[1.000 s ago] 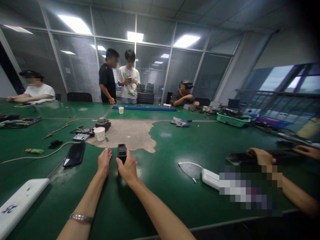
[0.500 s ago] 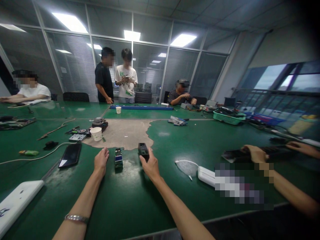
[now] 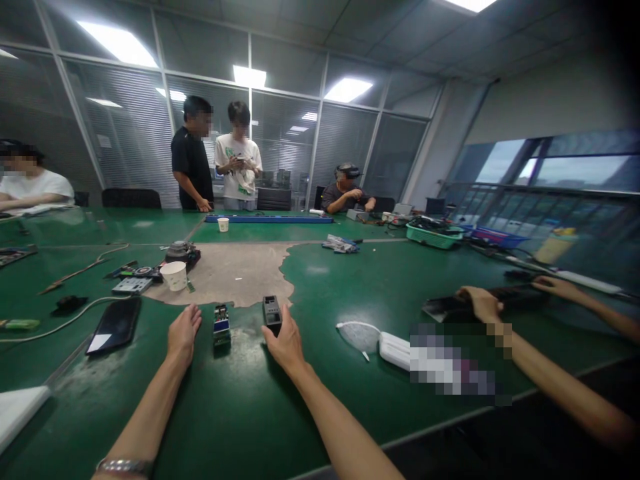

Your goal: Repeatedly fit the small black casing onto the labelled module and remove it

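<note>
My right hand [image 3: 285,341] grips a dark grey plastic housing [image 3: 271,308], thumb on its near left side and fingers along its right side. The housing has rectangular openings in its top. To its left a small circuit-board module [image 3: 221,327] with a blue part on top lies on the green table [image 3: 320,407]. My left hand [image 3: 183,332] rests on its side left of the module, apart from it. Its fingers are loosely stretched and hold nothing.
A paper cup [image 3: 175,275] stands by loose electronic parts at left. A phone [image 3: 114,325] lies nearer. At right are a white power bank [image 3: 395,351] with a cable and a co-worker's hands [image 3: 481,303] on a long black part. A green basket [image 3: 434,235] stands farther back.
My view has swung slightly to the right, so the table and people sit farther left in it. Both my hands keep nearly the same pose, and the housing stays in my right hand.
</note>
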Motion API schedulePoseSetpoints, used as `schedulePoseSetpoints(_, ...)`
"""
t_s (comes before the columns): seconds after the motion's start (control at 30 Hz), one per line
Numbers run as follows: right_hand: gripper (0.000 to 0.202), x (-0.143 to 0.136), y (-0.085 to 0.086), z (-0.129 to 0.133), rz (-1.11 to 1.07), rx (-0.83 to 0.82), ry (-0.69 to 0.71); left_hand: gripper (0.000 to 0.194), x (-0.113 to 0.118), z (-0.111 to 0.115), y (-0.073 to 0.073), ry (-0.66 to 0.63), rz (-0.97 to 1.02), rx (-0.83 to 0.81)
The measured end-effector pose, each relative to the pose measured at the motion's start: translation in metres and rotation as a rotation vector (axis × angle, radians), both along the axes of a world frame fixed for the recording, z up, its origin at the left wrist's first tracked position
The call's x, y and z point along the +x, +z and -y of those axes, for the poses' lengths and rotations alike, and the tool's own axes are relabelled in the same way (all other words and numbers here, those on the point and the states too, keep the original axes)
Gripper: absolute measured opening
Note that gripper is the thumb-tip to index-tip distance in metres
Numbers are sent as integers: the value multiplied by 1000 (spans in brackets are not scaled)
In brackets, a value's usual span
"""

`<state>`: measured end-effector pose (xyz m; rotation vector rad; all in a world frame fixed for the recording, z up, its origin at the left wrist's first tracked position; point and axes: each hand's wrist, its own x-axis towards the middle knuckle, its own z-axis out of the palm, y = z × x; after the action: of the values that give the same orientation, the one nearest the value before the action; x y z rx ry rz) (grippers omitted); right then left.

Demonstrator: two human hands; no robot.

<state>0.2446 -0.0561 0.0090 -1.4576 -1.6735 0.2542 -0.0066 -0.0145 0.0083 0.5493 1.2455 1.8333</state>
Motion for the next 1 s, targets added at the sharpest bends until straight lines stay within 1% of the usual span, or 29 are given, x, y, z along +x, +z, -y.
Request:
schedulePoseSetpoints(0.17, 71, 0, 4, 4, -40, -29, 8, 26, 1, 1, 2, -4, 2, 0)
schedulePoseSetpoints(0.37, 70, -1, 14, 11, -212, -10, -8, 28, 1, 1, 2, 3, -1, -1)
schedulePoseSetpoints(0.47, 70, -10, 27, 14, -257, 4, 11, 28, 0, 0, 2, -1, -1, -5)
schedulePoseSetpoints(0.6, 69, -33, 49, 19, -262, 33, 130, 29, 0, 0, 4, 0, -1, -17)
schedulePoseSetpoints(0.7, 71, -55, 61, 21, -240, 53, 196, 30, 0, 1, 5, 9, -6, -15)
schedulePoseSetpoints(0.8, 74, -77, 62, 19, -209, 80, 222, 31, 0, 2, 6, 12, 6, -10)
schedulePoseSetpoints(0.9, 77, -95, 56, 14, -174, 70, 239, 31, -1, 1, 4, 7, 7, -8)
schedulePoseSetpoints(1.0, 76, -106, 49, 13, -145, 58, 240, 32, -2, 0, 1, -3, -10, 8)
